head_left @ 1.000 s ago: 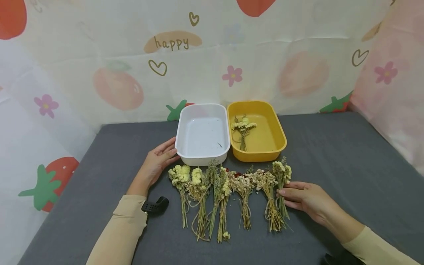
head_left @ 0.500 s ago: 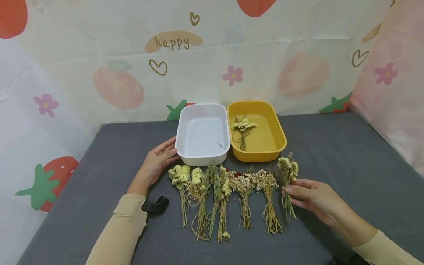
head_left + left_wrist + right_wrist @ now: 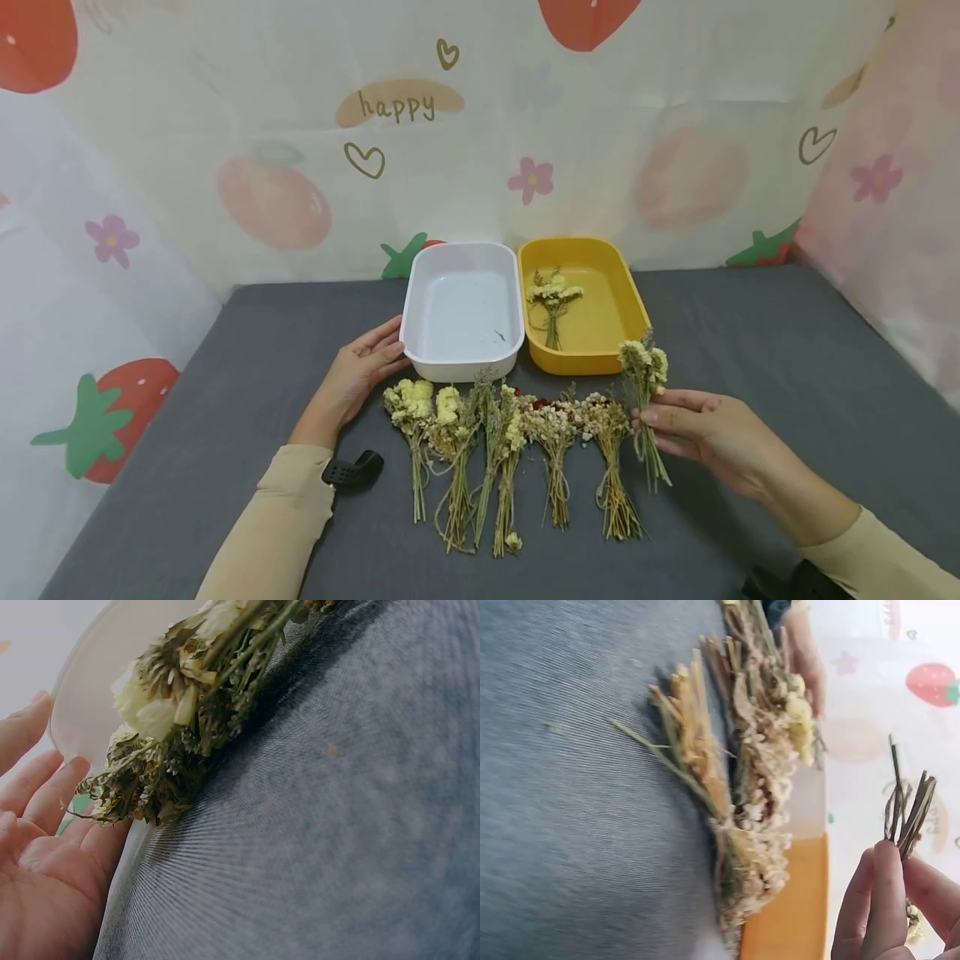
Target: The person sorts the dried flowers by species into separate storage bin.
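Observation:
My right hand (image 3: 720,437) pinches a small bunch of pale yellow dried flowers (image 3: 643,368) by its stems, heads up, near the front right corner of the yellow tray (image 3: 603,312). In the right wrist view, the cut stem ends (image 3: 921,810) stick out past thumb and fingers. My left hand (image 3: 355,377), fingers extended, touches the left side of the white tray (image 3: 463,321). The left wrist view has that hand (image 3: 56,862) with its palm showing, beside flower heads (image 3: 165,712). One yellow-flowered bunch (image 3: 553,300) lies inside the yellow tray.
Several tied dried bunches lie in a row before the trays, from a yellow one (image 3: 410,408) at left to a beige one (image 3: 611,467) at right. A loose flower head (image 3: 513,542) lies by the stems. Behind the grey cloth (image 3: 315,317) hangs a printed curtain (image 3: 465,192).
My right hand has lifted the rightmost bunch away from the row, first rightward, then slightly back toward the yellow tray. The left hand stays at the white tray.

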The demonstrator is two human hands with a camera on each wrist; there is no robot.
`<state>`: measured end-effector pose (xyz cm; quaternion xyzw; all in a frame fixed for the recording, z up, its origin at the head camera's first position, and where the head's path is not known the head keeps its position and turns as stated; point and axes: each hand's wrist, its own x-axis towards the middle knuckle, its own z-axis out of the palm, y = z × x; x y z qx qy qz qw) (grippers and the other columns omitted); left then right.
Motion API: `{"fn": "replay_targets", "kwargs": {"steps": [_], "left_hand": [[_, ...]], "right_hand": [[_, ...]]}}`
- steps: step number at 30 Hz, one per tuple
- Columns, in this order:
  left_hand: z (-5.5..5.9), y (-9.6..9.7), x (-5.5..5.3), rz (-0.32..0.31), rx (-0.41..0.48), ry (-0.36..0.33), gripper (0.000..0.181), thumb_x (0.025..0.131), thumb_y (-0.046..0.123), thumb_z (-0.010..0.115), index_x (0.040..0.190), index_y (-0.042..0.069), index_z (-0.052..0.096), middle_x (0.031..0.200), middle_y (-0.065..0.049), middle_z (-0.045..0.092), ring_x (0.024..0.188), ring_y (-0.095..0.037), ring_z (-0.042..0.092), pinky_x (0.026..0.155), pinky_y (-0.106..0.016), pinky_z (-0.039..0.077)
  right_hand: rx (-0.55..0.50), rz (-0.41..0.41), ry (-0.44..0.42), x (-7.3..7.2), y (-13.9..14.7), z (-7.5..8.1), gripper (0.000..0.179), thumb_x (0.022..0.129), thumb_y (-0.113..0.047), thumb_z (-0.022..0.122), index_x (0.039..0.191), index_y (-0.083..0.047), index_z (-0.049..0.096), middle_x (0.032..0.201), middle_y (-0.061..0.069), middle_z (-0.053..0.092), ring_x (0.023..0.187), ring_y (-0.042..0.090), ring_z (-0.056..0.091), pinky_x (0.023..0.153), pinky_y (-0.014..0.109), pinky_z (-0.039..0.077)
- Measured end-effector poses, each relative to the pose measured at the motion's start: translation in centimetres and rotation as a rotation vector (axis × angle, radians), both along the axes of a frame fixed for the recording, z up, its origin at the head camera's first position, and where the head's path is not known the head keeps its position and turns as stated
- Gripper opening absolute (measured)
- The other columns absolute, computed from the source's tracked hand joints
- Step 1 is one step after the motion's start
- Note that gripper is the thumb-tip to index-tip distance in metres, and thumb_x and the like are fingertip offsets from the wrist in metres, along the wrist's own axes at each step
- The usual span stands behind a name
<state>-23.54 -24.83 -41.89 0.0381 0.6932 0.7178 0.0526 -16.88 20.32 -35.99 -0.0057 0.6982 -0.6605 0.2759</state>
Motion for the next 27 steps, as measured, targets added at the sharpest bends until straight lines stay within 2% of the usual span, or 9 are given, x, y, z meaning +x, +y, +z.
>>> {"fn": "replay_targets", "kwargs": {"steps": [9,11,13,16,18,20,23,25,27], "left_hand": [[0.0,0.0,0.3,-0.001,0.0,0.006,0.061,0.101,0.02,0.061,0.155,0.01,0.035,0.16,-0.011,0.037,0.143,-0.021,0.044,0.104,-0.025,0.053],[0.1,0.1,0.2,0.006,0.002,0.005,0.061,0.101,0.019,0.061,0.155,0.01,0.036,0.16,-0.011,0.037,0.143,-0.022,0.043,0.104,-0.026,0.054],[0.0,0.1,0.1,0.004,-0.002,0.004,0.061,0.101,0.019,0.06,0.156,0.01,0.035,0.16,-0.011,0.037,0.144,-0.023,0.043,0.104,-0.026,0.053],[0.1,0.1,0.1,0.007,-0.008,0.002,0.06,0.102,0.018,0.059,0.156,0.01,0.034,0.161,-0.011,0.036,0.144,-0.023,0.042,0.105,-0.027,0.053],[0.1,0.1,0.2,0.006,-0.011,0.0,0.061,0.102,0.017,0.059,0.156,0.009,0.033,0.161,-0.011,0.035,0.144,-0.022,0.042,0.105,-0.027,0.053],[0.0,0.0,0.2,0.008,-0.014,0.0,0.061,0.102,0.018,0.059,0.156,0.009,0.033,0.161,-0.011,0.035,0.144,-0.022,0.043,0.105,-0.027,0.053],[0.0,0.0,0.2,0.004,-0.012,0.005,0.061,0.101,0.018,0.059,0.156,0.009,0.033,0.161,-0.011,0.035,0.143,-0.021,0.043,0.105,-0.027,0.053],[-0.1,0.0,0.1,-0.004,-0.011,0.01,0.061,0.102,0.019,0.059,0.156,0.009,0.033,0.161,-0.012,0.035,0.143,-0.021,0.044,0.105,-0.027,0.053],[-0.1,0.0,0.1,-0.011,-0.008,0.015,0.061,0.102,0.018,0.059,0.156,0.009,0.033,0.161,-0.012,0.035,0.143,-0.021,0.043,0.105,-0.027,0.053]], "right_hand": [[-0.008,0.019,0.024,-1.3,-1.2,2.0,0.083,0.099,-0.016,0.064,0.155,0.012,0.009,0.104,-0.014,0.072,0.098,-0.003,0.068,0.09,0.021,0.06],[0.003,0.027,0.045,-1.8,-1.5,2.5,0.083,0.099,-0.017,0.064,0.155,0.011,0.01,0.11,-0.012,0.071,0.099,-0.004,0.068,0.092,0.021,0.059],[0.02,0.038,0.071,-2.2,-1.7,2.9,0.082,0.099,-0.019,0.064,0.156,0.01,0.012,0.124,0.001,0.069,0.101,-0.005,0.067,0.094,0.021,0.058],[0.036,0.04,0.084,-2.8,-2.2,3.5,0.082,0.099,-0.021,0.064,0.156,0.007,0.013,0.149,0.02,0.049,0.102,-0.007,0.066,0.095,0.02,0.057],[0.038,0.036,0.074,-3.3,-2.6,3.9,0.082,0.099,-0.02,0.064,0.157,0.006,0.013,0.158,0.024,0.033,0.101,-0.006,0.067,0.095,0.019,0.057],[0.03,0.03,0.06,-3.8,-3.0,4.3,0.081,0.099,-0.019,0.064,0.157,0.005,0.013,0.16,0.025,0.027,0.099,-0.005,0.068,0.094,0.019,0.057],[0.015,0.009,0.042,-4.9,-3.6,4.9,0.081,0.098,-0.017,0.065,0.157,0.004,0.015,0.157,0.022,0.036,0.096,-0.003,0.069,0.092,0.018,0.058],[0.007,-0.003,0.039,-5.6,-3.9,5.2,0.079,0.098,-0.015,0.065,0.157,0.004,0.016,0.146,0.017,0.052,0.095,-0.002,0.07,0.091,0.018,0.058],[0.004,-0.014,0.04,-6.3,-4.2,5.6,0.078,0.097,-0.013,0.065,0.157,0.003,0.018,0.139,0.01,0.057,0.094,-0.001,0.07,0.091,0.018,0.058]]}}
